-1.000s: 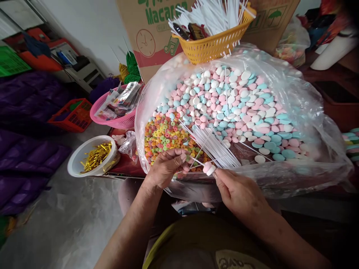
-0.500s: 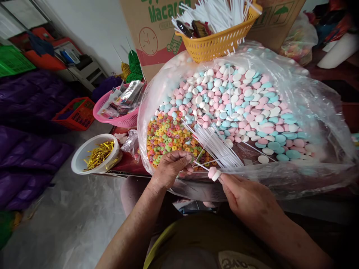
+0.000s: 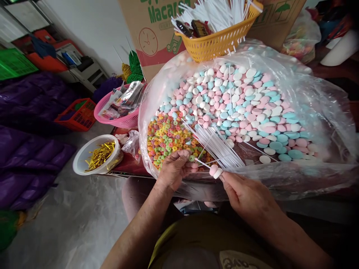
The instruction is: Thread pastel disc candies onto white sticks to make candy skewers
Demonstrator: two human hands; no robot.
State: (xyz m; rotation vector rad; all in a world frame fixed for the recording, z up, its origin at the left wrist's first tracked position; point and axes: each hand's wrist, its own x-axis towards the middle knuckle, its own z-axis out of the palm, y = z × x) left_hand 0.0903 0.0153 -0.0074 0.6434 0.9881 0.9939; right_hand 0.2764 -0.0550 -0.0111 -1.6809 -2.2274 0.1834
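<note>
My right hand (image 3: pixel 244 188) pinches a white stick (image 3: pixel 202 163) that carries a pink marshmallow (image 3: pixel 213 170) and a white marshmallow (image 3: pixel 218 173), close to my fingertips. The stick's free end points left toward my left hand (image 3: pixel 175 168). That hand is closed, with a small greenish candy ring (image 3: pixel 192 158) at its thumb and fingertips; whether the stick's tip enters the ring is hard to see. Just beyond both hands lie colourful candy rings (image 3: pixel 168 138), a bundle of white sticks (image 3: pixel 220 147) and a wide heap of pink, white and blue marshmallows (image 3: pixel 238 101).
A clear plastic bag (image 3: pixel 322 123) lies open around the sweets. Behind it, a yellow basket (image 3: pixel 215 45) of white sticks stands before a cardboard box (image 3: pixel 154 59). To the left are a pink basket (image 3: pixel 123 121) of packets and a white bowl (image 3: pixel 80 158) of gold twist ties.
My left hand has shifted slightly right and turned a little. The stick with its two marshmallows stays in my right hand. The whole view has moved a touch.
</note>
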